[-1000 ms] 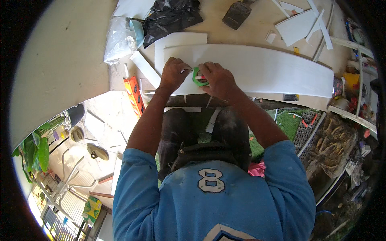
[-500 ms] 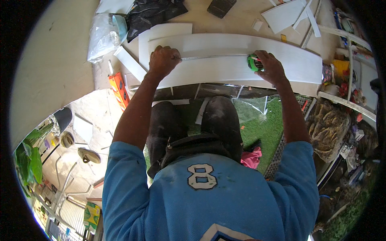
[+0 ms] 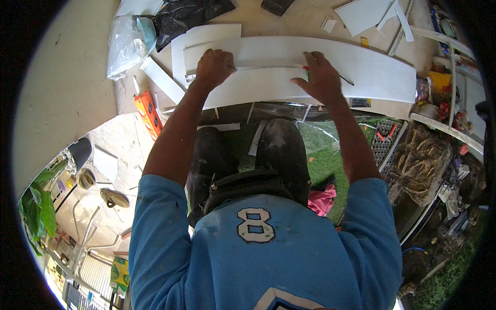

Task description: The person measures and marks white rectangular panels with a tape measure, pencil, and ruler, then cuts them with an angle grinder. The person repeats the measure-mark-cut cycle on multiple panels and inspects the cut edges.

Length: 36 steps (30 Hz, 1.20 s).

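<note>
A long white panel point(image 3: 372, 75) lies across in front of me above my knees. My left hand point(image 3: 216, 68) is closed on the thin blade of a tape measure, over the panel's left part. A short silvery end point(image 3: 190, 78) sticks out beyond that hand. The blade point(image 3: 268, 66) runs across the panel to my right hand point(image 3: 324, 77). That hand curls over the tape measure point(image 3: 309, 75), whose green case is mostly hidden by the fingers, with a bit of red beside it. A thin dark stick-like thing point(image 3: 347, 80) pokes out from behind the right hand.
More white panel pieces point(image 3: 214, 33) lie under the left end. A clear plastic bag point(image 3: 124, 49), a black bag point(image 3: 188, 18) and an orange tool point(image 3: 148, 113) are at the left. White offcuts point(image 3: 367, 16) lie far right, near a metal frame point(image 3: 448, 132). A pink cloth point(image 3: 323, 200) is on green turf.
My right hand has moved left with the tape measure, and less blade shows between my hands. My left hand has shifted slightly right along the panel. The dark stick-like thing has come into sight.
</note>
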Motion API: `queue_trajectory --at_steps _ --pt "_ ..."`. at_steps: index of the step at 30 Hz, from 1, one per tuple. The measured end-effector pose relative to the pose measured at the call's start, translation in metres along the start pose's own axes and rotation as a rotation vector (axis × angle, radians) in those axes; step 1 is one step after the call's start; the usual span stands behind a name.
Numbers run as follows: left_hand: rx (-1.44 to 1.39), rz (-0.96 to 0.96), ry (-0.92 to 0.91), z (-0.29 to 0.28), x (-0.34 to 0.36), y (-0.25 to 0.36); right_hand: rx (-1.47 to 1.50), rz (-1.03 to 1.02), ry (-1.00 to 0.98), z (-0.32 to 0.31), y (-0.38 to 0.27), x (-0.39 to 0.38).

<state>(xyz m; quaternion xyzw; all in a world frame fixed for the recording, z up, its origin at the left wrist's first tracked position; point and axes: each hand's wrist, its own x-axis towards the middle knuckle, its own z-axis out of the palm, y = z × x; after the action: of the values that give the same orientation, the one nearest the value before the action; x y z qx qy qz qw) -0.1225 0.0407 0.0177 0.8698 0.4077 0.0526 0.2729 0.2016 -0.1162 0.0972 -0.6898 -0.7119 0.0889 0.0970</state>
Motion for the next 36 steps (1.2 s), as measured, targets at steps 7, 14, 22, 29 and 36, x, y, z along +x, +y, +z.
queue_trajectory --at_steps 7,14,22,29,36 --pt "0.034 -0.004 -0.039 -0.003 0.000 0.003 1.748 0.272 -0.061 0.034 -0.045 0.038" --pt "-0.053 -0.018 -0.023 -0.005 -0.003 0.002 1.462 0.281 -0.212 0.071 -0.079 0.029" --pt "-0.059 -0.067 -0.019 -0.011 -0.005 0.010 0.961 0.057 0.154 0.113 -0.098 0.021" --pt "0.008 -0.019 -0.015 -0.007 -0.004 0.005 0.900 0.002 0.245 0.114 -0.106 0.025" --pt "-0.043 -0.004 -0.026 -0.004 -0.002 0.000 0.879 -0.003 0.226 0.113 -0.106 0.026"
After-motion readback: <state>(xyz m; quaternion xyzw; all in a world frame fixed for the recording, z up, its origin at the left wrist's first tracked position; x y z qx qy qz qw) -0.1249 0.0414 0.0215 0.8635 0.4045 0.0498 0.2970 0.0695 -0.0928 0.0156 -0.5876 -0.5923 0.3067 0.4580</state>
